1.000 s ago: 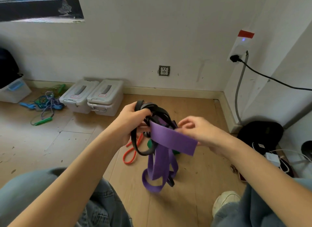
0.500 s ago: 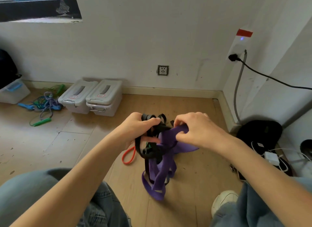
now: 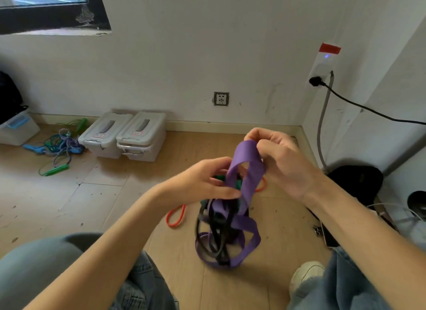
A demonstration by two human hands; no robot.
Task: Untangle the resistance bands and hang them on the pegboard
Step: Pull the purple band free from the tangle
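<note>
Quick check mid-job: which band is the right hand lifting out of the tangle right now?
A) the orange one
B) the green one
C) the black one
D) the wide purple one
D: the right hand pinches the top loop of the wide purple band, raised above the black bands; the orange band lies on the floor.

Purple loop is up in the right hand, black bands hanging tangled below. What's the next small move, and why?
Probably keep lifting the purple band with the right hand while the left hand holds the rest back. The black bands are threaded through its lower loops, so drawing purple up and away should loosen the knot.
</note>
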